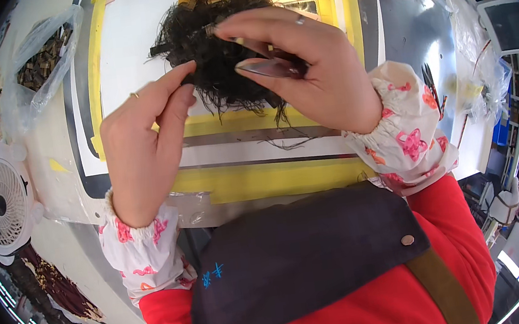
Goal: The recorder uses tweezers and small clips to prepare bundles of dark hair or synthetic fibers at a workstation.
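Note:
A dark tangle of thin black strands point(217, 96) lies in front of me, with small dark pieces mixed into it. My left hand point(146, 123) is at the near left side of the tangle, thumb and forefinger pinched together; whatever lies between the tips is too small to name. Over the right side of the tangle, my right hand point(319, 65) curls round a flat, shiny metal tool point(271, 68), whose kind I cannot make out. The right forefinger reaches a small brownish piece point(211, 30) at the top of the tangle.
Yellow tape point(274, 179) borders the white work surface point(129, 26). Left of it are a clear bag of small brown pieces point(46, 61) and a white fan point(0, 204). Dark-handled pliers or cutters point(433, 88), clear plastic film point(475, 60) and a screen point(508, 25) are on the right.

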Available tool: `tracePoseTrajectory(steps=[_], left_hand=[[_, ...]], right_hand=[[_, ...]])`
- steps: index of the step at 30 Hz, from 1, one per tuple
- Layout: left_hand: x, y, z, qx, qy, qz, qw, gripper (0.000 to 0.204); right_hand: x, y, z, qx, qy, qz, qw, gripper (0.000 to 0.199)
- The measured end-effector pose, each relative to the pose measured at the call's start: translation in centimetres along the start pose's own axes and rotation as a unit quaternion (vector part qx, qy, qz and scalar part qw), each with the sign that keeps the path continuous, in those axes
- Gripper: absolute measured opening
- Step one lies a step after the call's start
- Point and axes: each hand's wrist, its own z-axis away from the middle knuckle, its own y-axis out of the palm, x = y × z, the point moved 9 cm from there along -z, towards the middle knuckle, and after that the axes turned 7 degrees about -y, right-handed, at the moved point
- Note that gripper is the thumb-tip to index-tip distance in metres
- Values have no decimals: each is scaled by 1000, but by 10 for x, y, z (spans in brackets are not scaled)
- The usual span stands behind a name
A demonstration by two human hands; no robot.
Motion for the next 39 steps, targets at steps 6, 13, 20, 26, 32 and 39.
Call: tracePoseTrajectory(steps=[6, 13, 20, 26, 32, 39], left_hand=[[35, 26, 33, 83, -189, 373, 905, 20], [30, 57, 50, 223, -204, 447, 842, 25], [28, 60, 52, 241, -198, 468, 827, 25], [33, 50, 55, 150, -215, 476, 840, 35], [28, 50, 53, 154, -187, 450, 860, 40], [26, 50, 53, 155, -183, 393, 888, 43]], right_hand=[[-29, 61, 3, 318, 135, -66, 936, 20], [-27, 45, -2, 228, 28, 24, 973, 21], [-13, 15, -1, 56, -22, 103, 993, 19], [5, 18, 30, 197, 49, 77, 976, 33], [13, 22, 39, 172, -1, 140, 975, 30], [8, 29, 40, 190, -16, 165, 968, 22]])
